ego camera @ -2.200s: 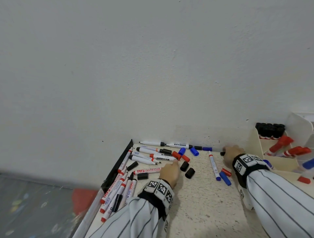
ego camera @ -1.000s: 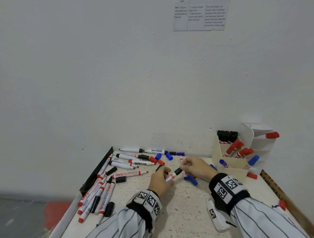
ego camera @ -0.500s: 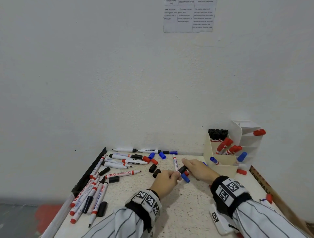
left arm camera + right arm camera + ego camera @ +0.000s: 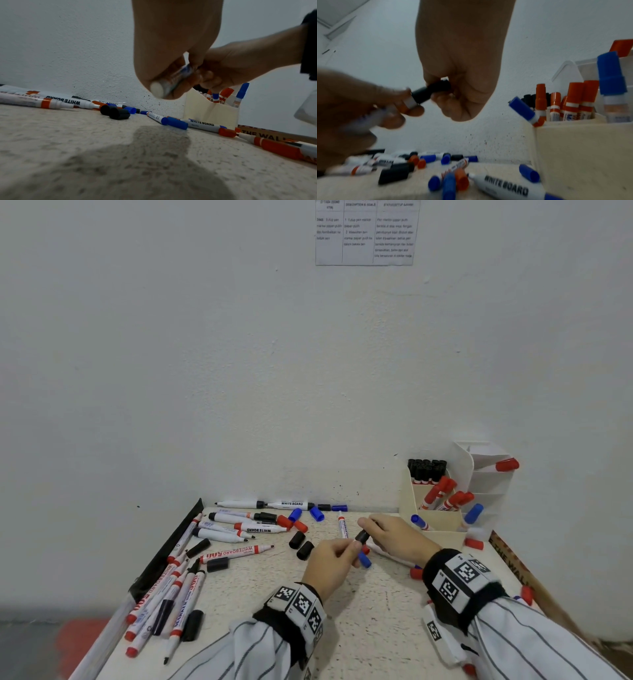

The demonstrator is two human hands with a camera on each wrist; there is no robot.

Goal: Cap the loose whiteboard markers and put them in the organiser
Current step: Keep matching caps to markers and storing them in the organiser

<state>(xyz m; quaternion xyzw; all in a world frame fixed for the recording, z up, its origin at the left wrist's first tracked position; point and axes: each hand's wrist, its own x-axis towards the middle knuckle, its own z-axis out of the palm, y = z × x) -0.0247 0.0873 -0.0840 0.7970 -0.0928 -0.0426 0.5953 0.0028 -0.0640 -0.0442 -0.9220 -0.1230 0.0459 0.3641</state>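
My left hand [image 4: 349, 549] grips a white marker [image 4: 169, 81] with an orange band, held above the middle of the table. My right hand [image 4: 368, 530] pinches a black cap [image 4: 362, 536] that sits over the marker's tip end [image 4: 409, 102]; how far on it is I cannot tell. My fingers hide most of the barrel. The cream organiser [image 4: 442, 525] stands at the back right with capped black, red and blue markers in it. Several uncapped markers [image 4: 164, 594] lie along the left edge and more [image 4: 246, 525] near the wall.
Two loose black caps [image 4: 301, 544] lie left of my hands, and blue caps [image 4: 317, 513] lie near the wall. A blue-capped marker [image 4: 364, 559] lies under my hands. A black strip [image 4: 178, 539] runs along the table's left edge. The wall stands directly behind the table.
Both hands rose from the table, the left with a marker and the right with a black cap, and met in the middle. The cap now covers the marker's tip.
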